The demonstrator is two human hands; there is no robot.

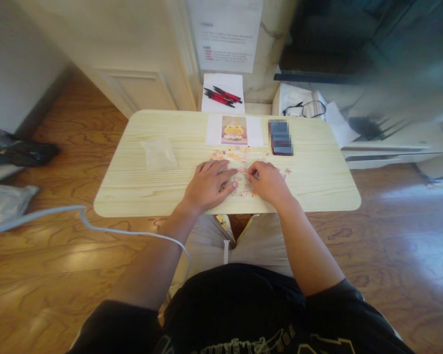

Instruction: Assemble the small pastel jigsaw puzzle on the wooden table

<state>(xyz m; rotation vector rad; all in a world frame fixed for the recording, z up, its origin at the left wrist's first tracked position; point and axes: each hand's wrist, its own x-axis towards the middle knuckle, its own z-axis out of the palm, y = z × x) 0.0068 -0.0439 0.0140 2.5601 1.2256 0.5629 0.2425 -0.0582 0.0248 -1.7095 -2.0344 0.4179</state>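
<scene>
many puzzle pieces (231, 155) lie beneath (and just beyond) the fingers (224, 175).

Before us a pale wooden table (133, 191), a clear plastic bag (158, 153) on its left, a picture card (234, 130) at our far edge beside a dark phone (280, 137), red and black pens (222, 96) beyond, a printed notice (226, 34) above them, a white cable (96, 227) near left.
</scene>
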